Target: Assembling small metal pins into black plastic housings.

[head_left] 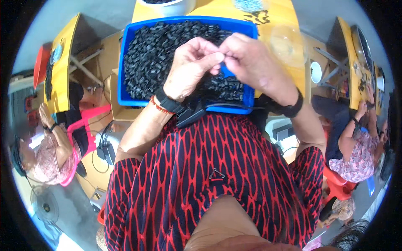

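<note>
My left hand point(193, 66) and my right hand point(247, 58) meet fingertip to fingertip above a blue tray point(122, 67). Both are closed in a pinch. Whatever lies between the fingers is too small or too hidden to name. Beneath them, the tray holds a heap of small black plastic-looking pieces point(153, 54). Blue tray floor shows under my right hand, where the pieces lie thinner. Each wrist wears a black band, and the left also has a red beaded bracelet point(162, 105).
The tray rests on a yellow table point(209, 9). Beyond it stand a white tub point(173, 7), a container of light-blue bits point(250, 4), loose black pieces point(260, 17) and a clear round container point(287, 46). People sit at yellow tables on the left and right.
</note>
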`<state>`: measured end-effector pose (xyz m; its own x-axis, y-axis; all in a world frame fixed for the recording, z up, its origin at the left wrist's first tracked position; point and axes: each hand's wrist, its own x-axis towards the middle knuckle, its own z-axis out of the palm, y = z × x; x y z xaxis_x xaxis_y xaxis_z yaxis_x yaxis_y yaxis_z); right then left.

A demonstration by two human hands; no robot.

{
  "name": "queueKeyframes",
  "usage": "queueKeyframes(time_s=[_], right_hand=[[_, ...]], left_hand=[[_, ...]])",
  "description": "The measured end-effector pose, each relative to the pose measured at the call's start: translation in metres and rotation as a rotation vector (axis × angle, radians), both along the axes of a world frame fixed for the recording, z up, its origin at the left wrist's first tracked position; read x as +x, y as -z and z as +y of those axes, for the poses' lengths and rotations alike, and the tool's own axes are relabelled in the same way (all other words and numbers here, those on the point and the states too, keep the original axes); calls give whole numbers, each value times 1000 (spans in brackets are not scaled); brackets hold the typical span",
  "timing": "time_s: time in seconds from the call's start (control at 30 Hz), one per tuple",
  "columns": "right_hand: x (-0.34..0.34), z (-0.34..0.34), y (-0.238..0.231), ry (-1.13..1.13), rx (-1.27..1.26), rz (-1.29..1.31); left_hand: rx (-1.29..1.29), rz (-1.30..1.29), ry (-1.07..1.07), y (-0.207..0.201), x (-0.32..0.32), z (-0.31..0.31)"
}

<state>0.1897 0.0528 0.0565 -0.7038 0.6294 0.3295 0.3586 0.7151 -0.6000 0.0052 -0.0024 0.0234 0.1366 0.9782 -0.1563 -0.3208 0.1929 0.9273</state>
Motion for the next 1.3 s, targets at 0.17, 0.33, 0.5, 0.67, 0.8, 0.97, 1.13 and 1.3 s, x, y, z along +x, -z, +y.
queueKeyframes(time_s=[0.17, 0.33, 0.5, 0.67, 0.8, 0.97, 1.13, 1.3], right_hand=[[39, 2, 13, 117, -130, 182], [127, 55, 19, 470, -131, 27], [149, 82, 32, 418, -150, -343], [132, 85, 37, 290, -154, -315], [125, 89, 40, 251, -204, -335], [123, 87, 49, 236, -198, -457], [134, 88, 39, 317, -262, -321], [140, 93, 41, 323, -180, -252]], left_hand=[[-83, -75, 33, 4, 5, 9], [-77, -126, 96, 13, 9, 21], [-183, -237, 97, 17, 8, 23], [-193, -247, 80, 21, 2, 23], [-175, -216, 89, 18, 4, 23], [-190, -221, 82, 20, 5, 25], [-194, -233, 83, 17, 2, 22], [-181, -236, 59, 16, 1, 21]])
